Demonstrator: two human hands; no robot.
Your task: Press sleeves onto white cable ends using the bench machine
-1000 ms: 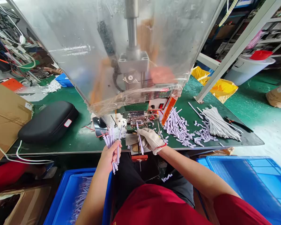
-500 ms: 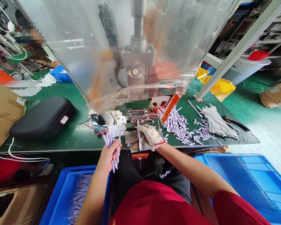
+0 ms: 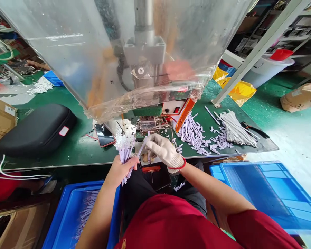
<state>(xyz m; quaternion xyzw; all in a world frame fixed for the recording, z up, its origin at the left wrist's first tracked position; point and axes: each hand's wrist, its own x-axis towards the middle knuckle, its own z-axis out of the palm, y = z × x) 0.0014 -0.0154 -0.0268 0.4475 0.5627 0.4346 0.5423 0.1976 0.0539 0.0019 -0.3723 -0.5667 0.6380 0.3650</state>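
My bare left hand (image 3: 122,168) is wrapped round a bundle of thin lilac strips (image 3: 125,154) at the table's front edge. Gloved in white, my right hand (image 3: 160,149) is closed, its fingertips pinching the upper end of one lilac strip (image 3: 141,148) that slants down to my left hand. Just beyond the right fingertips is the small metal fixture (image 3: 147,125) of a press (image 3: 145,52), which stands behind a clear plastic shield (image 3: 93,69). Another strip end shows at the fixture.
Lilac pieces (image 3: 193,133) and a bundle of white strips (image 3: 237,129) lie right, near pliers (image 3: 255,130). A phone (image 3: 104,135) and black case (image 3: 37,129) lie left. Blue bins (image 3: 67,207) flank my legs; a person's arm (image 3: 37,65) shows far left.
My right hand has moved from the fixture's front toward my left hand and now pinches a slanted strip by the bundle. The view has shifted slightly.
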